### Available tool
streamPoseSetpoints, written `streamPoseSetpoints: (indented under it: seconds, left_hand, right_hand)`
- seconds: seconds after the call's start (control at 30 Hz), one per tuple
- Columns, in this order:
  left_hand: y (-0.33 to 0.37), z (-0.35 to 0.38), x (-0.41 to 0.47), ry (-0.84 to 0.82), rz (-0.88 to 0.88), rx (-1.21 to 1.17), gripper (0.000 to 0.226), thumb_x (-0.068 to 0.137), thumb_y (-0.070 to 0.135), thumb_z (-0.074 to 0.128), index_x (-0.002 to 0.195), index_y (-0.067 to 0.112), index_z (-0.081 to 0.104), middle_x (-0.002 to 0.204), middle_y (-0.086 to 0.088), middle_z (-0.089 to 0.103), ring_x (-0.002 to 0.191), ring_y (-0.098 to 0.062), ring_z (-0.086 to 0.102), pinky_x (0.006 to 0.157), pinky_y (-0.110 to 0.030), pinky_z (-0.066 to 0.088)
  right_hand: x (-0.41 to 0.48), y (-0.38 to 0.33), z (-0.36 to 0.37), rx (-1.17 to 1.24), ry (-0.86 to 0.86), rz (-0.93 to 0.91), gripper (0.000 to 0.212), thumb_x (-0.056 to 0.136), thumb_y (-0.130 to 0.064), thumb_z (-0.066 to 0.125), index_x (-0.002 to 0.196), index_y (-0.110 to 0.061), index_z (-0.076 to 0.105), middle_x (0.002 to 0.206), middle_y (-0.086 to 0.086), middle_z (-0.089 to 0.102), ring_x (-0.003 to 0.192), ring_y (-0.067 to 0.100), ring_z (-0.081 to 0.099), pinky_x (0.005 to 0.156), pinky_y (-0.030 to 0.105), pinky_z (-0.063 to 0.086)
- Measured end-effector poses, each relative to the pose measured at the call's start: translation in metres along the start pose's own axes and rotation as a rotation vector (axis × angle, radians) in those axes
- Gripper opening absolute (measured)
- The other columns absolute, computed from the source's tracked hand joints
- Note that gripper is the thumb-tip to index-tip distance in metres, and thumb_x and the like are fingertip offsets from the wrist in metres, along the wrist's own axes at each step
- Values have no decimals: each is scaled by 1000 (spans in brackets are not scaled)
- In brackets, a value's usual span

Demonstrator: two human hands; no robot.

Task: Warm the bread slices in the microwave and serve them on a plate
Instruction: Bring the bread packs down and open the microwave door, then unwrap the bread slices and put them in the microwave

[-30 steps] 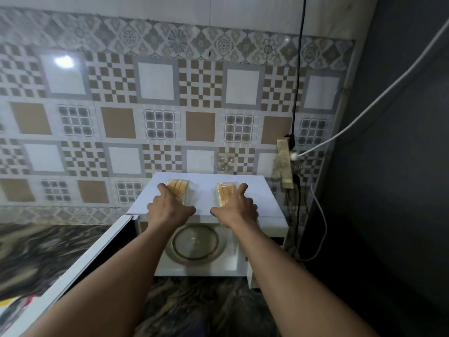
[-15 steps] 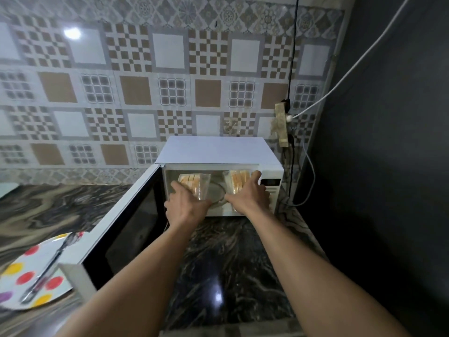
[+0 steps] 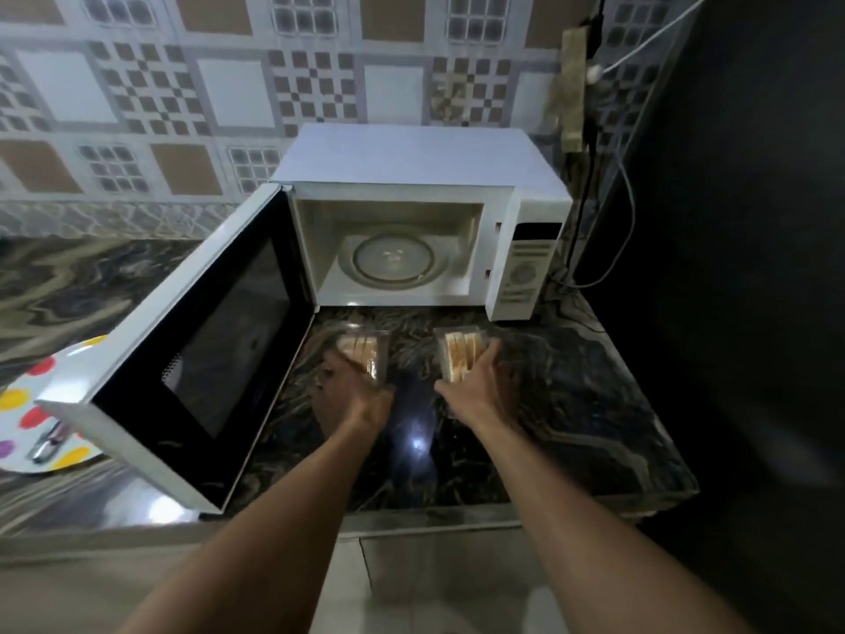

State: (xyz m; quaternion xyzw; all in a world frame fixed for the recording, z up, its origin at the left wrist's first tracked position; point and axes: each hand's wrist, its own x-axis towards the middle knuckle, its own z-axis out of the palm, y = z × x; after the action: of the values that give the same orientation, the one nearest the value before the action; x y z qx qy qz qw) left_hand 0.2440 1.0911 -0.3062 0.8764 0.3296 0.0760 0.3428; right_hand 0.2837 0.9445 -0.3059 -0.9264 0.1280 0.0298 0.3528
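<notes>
Microwave (image 3: 411, 160) is standing with door (image 3: 196, 340) open. Left hand (image 3: 354, 395) is gripping left bread pack (image 3: 363, 352); right hand (image 3: 473, 388) is gripping right bread pack (image 3: 459, 352).

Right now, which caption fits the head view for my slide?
Left hand holds the left bread pack, right hand the right bread pack, before the open microwave.

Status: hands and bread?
Left hand grips left bread pack, right hand grips right bread pack. Both outside open microwave. Door partly hides plate.
</notes>
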Motion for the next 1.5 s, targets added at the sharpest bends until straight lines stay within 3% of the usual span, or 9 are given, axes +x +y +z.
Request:
streamPoseSetpoints:
  seconds: [0.27,0.73,0.93,1.03,1.13,1.2,1.27,1.37,1.5]
  left_hand:
    - [-25,51,9,81,55,14,93,69,29,87,138,-4,35,134,-27,48,121,-45,46,104,-46,35]
    - [-24,57,23,86,27,-17,94,67,31,84,139,2,31,134,-25,49,122,-45,46,104,-47,35]
    - [-20,50,23,40,7,-21,110,63,40,89,145,5,25,141,-24,45,131,-43,41,112,-48,33]
    - [-17,43,14,139,90,57,115,66,47,86,151,6,22,145,-24,41,134,-41,36,114,-45,26]
    - [-8,37,-4,261,291,158,80,80,46,73,140,7,38,134,-22,47,122,-38,44,105,-45,37]
    - [-2,36,-17,166,363,41,46,89,34,66,126,11,51,120,-15,57,106,-30,55,87,-35,46]
    - [4,38,-27,-2,355,-116,11,94,19,61,102,13,63,97,-7,67,83,-22,63,65,-21,40]
    - [7,40,-36,-202,264,-170,12,93,8,57,93,13,68,88,-1,70,80,-17,65,64,-19,44]
    - [-2,58,-38,-481,47,-174,16,80,2,57,82,3,73,83,-17,73,77,-30,70,66,-40,61]
  right_hand:
    - [12,42,36,-29,49,-60,100,69,-46,83,144,-18,22,135,24,49,124,42,44,100,47,42]
    - [30,42,38,-70,-4,-95,101,71,-46,83,144,-16,19,133,27,49,123,43,45,103,47,39]
    - [29,41,30,-87,-75,-88,124,72,-56,82,155,-16,-1,139,29,45,128,44,44,104,49,42]
    - [27,42,21,-103,-109,-96,130,72,-64,76,156,-20,-12,142,27,44,129,42,46,101,46,46]
    - [22,47,6,-152,-56,-185,112,82,-59,70,157,-18,-3,139,26,46,125,42,48,96,44,47]
    - [17,50,-4,-178,-4,-274,90,90,-43,66,154,-14,11,136,26,48,122,41,48,96,45,47]
    - [14,56,-12,-164,14,-372,64,90,-26,65,143,-12,31,130,22,52,117,39,52,92,45,49]
    - [11,63,-22,-210,-143,-473,36,88,-12,61,123,-13,52,118,11,56,106,31,57,85,39,51]
    - [9,70,-26,-344,-340,-517,20,86,-18,57,105,-16,64,107,5,57,99,27,58,82,37,52]
